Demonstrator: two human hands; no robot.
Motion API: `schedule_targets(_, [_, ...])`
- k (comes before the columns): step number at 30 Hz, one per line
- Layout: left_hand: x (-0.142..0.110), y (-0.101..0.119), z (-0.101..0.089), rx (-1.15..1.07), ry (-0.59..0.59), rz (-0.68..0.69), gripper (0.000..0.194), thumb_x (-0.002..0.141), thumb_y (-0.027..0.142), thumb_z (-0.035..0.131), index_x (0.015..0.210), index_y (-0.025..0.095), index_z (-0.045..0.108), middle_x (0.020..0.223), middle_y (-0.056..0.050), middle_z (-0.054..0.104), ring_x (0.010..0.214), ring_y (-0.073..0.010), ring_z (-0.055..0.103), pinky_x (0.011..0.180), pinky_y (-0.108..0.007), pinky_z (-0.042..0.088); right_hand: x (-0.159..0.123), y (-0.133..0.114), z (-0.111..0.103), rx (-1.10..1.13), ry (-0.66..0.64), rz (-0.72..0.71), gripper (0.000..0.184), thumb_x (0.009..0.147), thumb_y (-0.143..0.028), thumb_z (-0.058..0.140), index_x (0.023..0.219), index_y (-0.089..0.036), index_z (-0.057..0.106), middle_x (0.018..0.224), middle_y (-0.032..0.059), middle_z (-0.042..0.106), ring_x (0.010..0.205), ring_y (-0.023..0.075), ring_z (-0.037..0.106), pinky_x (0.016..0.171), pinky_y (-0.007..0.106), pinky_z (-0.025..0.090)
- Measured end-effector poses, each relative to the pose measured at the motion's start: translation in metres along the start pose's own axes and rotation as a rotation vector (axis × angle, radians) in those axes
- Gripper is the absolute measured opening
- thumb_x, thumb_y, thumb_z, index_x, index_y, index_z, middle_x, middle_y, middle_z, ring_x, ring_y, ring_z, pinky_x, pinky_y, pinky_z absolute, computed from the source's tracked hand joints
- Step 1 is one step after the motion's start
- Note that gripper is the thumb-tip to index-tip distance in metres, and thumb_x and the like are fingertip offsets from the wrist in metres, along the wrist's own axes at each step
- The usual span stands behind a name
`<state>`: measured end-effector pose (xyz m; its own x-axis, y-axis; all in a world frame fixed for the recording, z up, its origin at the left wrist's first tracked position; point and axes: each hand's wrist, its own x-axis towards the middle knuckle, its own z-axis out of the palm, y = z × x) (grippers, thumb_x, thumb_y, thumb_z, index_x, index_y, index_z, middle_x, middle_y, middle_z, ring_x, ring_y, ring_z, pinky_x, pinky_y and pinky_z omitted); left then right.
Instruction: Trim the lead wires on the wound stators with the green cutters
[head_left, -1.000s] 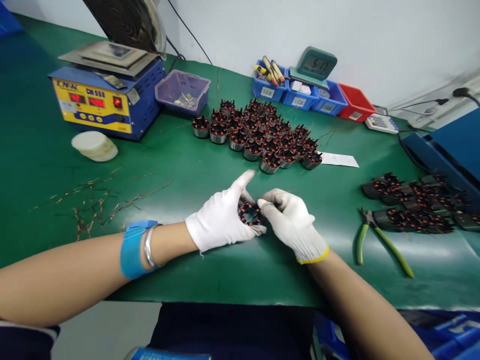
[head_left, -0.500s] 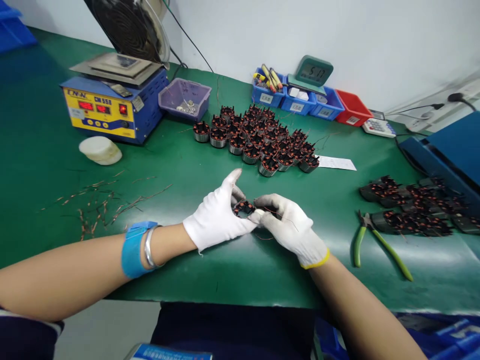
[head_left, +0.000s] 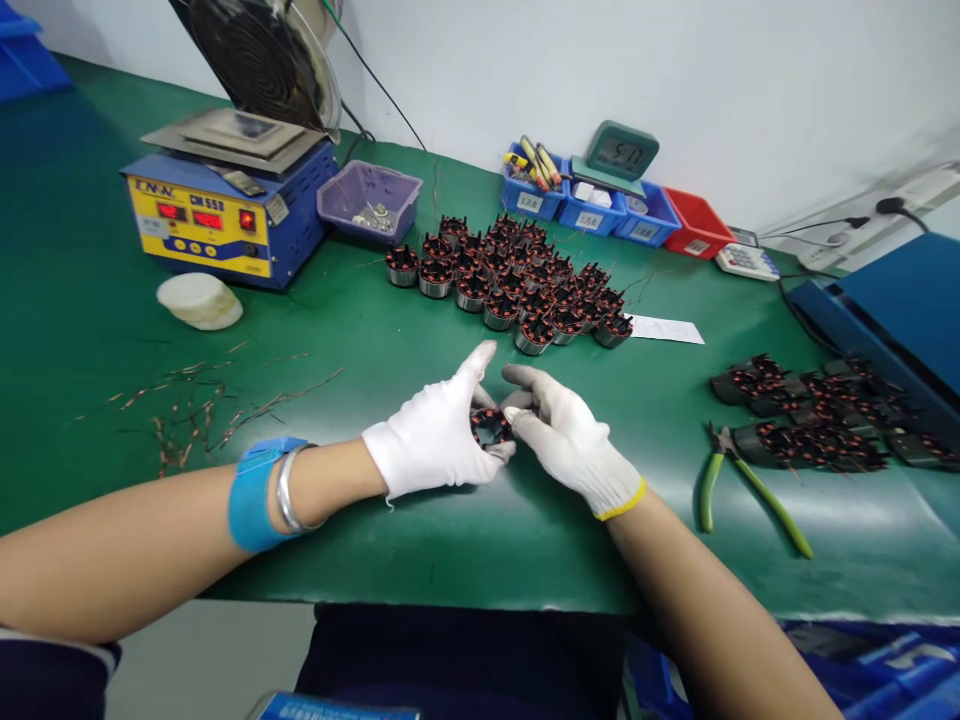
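Note:
A ring-shaped motor stator with black insulation and copper windings is held over the green table near its front. My left hand, in a white glove, grips it from the left, thumb raised and fingers curled around the rim. From the right, my gloved right hand reaches to the stator's right edge, its thumb and fingers drawn together there. Whatever lies between those right fingertips is hidden. Beyond my hands several wound stators stand grouped in rows.
Green-handled cutters lie at the right, beside more stators. Clipped copper wires and a white block are at left. Behind stand a blue-yellow machine, a purple bin, blue bins and a red bin.
The stator has turned slightly in my left hand. My right hand has shifted a little left and up, and the thin wires seen by its fingers no longer show.

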<state>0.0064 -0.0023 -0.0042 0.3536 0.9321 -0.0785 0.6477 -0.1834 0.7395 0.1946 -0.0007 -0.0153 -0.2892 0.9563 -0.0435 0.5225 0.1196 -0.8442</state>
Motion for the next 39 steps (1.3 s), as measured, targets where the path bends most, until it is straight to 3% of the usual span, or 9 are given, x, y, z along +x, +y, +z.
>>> schedule_targets(2, [-0.001, -0.002, 0.0, -0.011, -0.012, 0.026, 0.107, 0.067, 0.037, 0.066, 0.154, 0.023, 0.006, 0.107, -0.002, 0.072, 0.09, -0.0211, 0.069, 0.083, -0.033, 0.052, 0.004, 0.003, -0.004, -0.075, -0.014, 0.071, 0.055, 0.08, -0.022, 0.052, 0.135, -0.014, 0.049, 0.085, 0.0029, 0.068, 0.078, 0.0182, 0.063, 0.073, 0.03, 0.05])
schedule_targets(6, [-0.001, -0.005, 0.001, -0.029, -0.023, 0.052, 0.108, 0.067, 0.035, 0.066, 0.154, 0.022, 0.005, 0.11, -0.003, 0.071, 0.088, -0.0211, 0.07, 0.08, -0.032, 0.053, 0.006, 0.0, -0.014, -0.306, 0.2, 0.251, 0.05, 0.077, -0.024, 0.058, 0.126, -0.017, 0.058, 0.091, 0.0052, 0.069, 0.084, 0.0215, 0.063, 0.074, 0.033, 0.049])
schedule_targets(10, [-0.002, -0.004, 0.002, -0.013, -0.01, 0.052, 0.106, 0.068, 0.036, 0.063, 0.154, 0.021, 0.004, 0.114, -0.003, 0.071, 0.094, -0.0237, 0.069, 0.083, -0.035, 0.053, 0.007, -0.008, -0.008, -0.009, -0.022, 0.143, 0.036, 0.081, -0.034, 0.059, 0.113, -0.017, 0.063, 0.1, 0.005, 0.07, 0.084, 0.0172, 0.064, 0.075, 0.028, 0.048])
schedule_targets(12, [-0.002, -0.003, 0.001, -0.01, -0.022, 0.062, 0.106, 0.068, 0.035, 0.063, 0.154, 0.02, 0.004, 0.114, -0.003, 0.071, 0.095, -0.024, 0.069, 0.084, -0.035, 0.053, 0.006, -0.009, -0.005, 0.001, -0.058, 0.144, 0.022, 0.082, -0.037, 0.058, 0.089, -0.018, 0.066, 0.084, 0.0014, 0.07, 0.074, 0.0149, 0.061, 0.066, 0.026, 0.044])
schedule_targets(15, [0.0, 0.0, -0.001, -0.012, -0.054, 0.082, 0.105, 0.066, 0.033, 0.063, 0.154, 0.019, 0.006, 0.115, -0.003, 0.071, 0.098, -0.0244, 0.069, 0.086, -0.035, 0.053, 0.004, -0.005, -0.01, -0.017, -0.049, 0.183, 0.024, 0.082, -0.04, 0.058, 0.071, -0.018, 0.061, 0.064, -0.0032, 0.061, 0.058, 0.0113, 0.051, 0.054, 0.024, 0.035])
schedule_targets(20, [0.001, 0.0, -0.001, -0.033, -0.101, 0.111, 0.1, 0.066, 0.032, 0.062, 0.153, 0.019, 0.014, 0.119, -0.003, 0.07, 0.102, -0.0251, 0.068, 0.09, -0.036, 0.051, 0.0, 0.0, -0.022, -0.068, -0.108, 0.208, 0.028, 0.083, -0.042, 0.057, 0.068, -0.018, 0.059, 0.058, -0.005, 0.055, 0.053, 0.0099, 0.043, 0.051, 0.023, 0.029])
schedule_targets(28, [0.002, -0.005, -0.001, -0.047, -0.112, 0.147, 0.099, 0.066, 0.031, 0.063, 0.153, 0.02, 0.016, 0.121, -0.003, 0.069, 0.104, -0.0254, 0.068, 0.094, -0.036, 0.051, -0.003, -0.002, -0.016, -0.072, -0.145, 0.081, 0.032, 0.092, -0.043, 0.041, 0.084, -0.019, 0.061, 0.075, -0.0004, 0.063, 0.067, 0.0139, 0.054, 0.061, 0.024, 0.038])
schedule_targets(37, [0.005, -0.005, -0.003, -0.017, -0.137, 0.21, 0.091, 0.065, 0.031, 0.064, 0.148, 0.019, 0.029, 0.118, -0.003, 0.07, 0.106, -0.0247, 0.067, 0.093, -0.034, 0.051, -0.013, -0.016, -0.026, -0.709, -0.098, 0.277, 0.032, 0.09, -0.043, 0.047, 0.073, -0.021, 0.063, 0.069, 0.0029, 0.062, 0.061, 0.0176, 0.052, 0.052, 0.027, 0.027])
schedule_targets(39, [0.006, -0.007, -0.004, 0.02, -0.141, 0.234, 0.085, 0.067, 0.034, 0.063, 0.146, 0.02, 0.034, 0.118, -0.002, 0.07, 0.106, -0.0255, 0.067, 0.094, -0.035, 0.05, -0.022, -0.02, -0.03, -0.802, 0.08, 0.262, 0.032, 0.091, -0.042, 0.045, 0.083, -0.021, 0.067, 0.079, 0.0073, 0.065, 0.067, 0.0209, 0.056, 0.057, 0.03, 0.035])
